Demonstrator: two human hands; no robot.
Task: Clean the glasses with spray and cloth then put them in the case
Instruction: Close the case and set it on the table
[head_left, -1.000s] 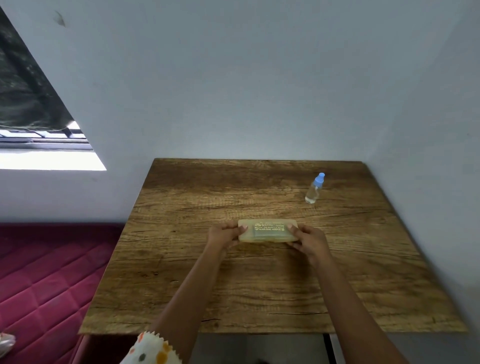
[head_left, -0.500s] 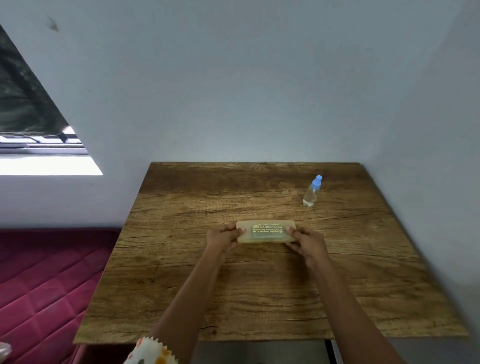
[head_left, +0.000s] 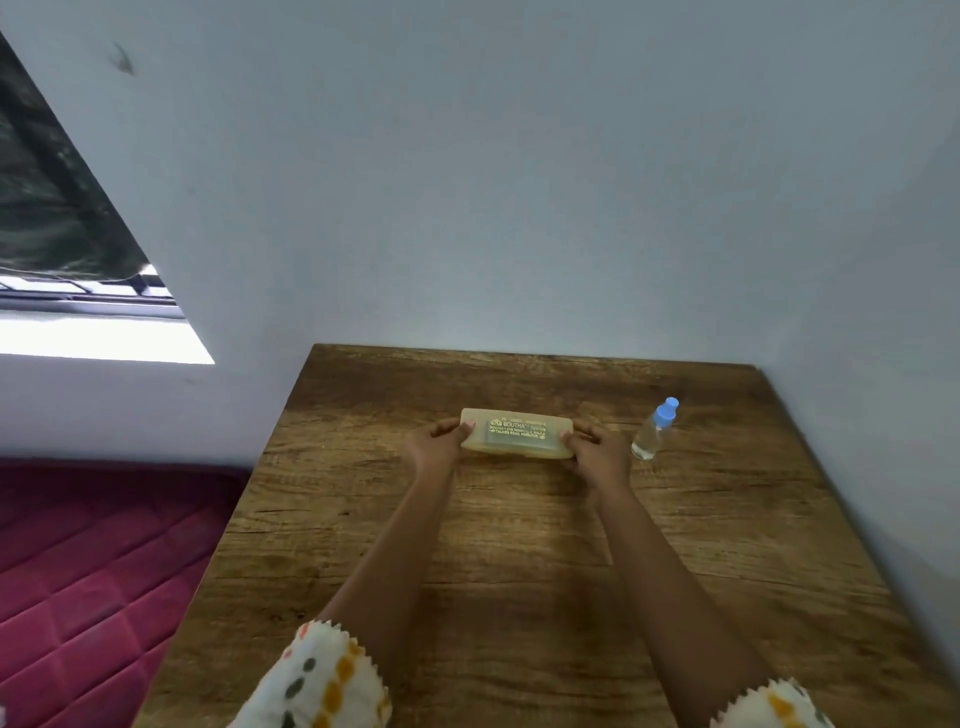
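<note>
A closed glasses case, pale yellowish and translucent with gold lettering on its lid, lies flat on the wooden worktop, lengthwise left to right, in the far half of the surface and a little right of centre. The left hand grips the case's left end, with the fingers curled over the far top edge and one fingertip resting on the lid. The right hand grips the right end in the same manner, its fingers wrapped around the short side. Both hands are closed on the case; it appears to rest on the worktop, though whether it is lifted slightly cannot be told. The lid is shut, and the contents cannot be made out through the plastic. A small clear spray bottle with a blue cap stands upright just to the right of the right hand, apart from the case and not touched by either hand; clear liquid shows in its lower part. Both forearms reach forward over the near half of the worktop, and patterned white sleeves show at the bottom edge. The worktop sits in a corner of pale walls. To its left lies a red quilted mattress.
</note>
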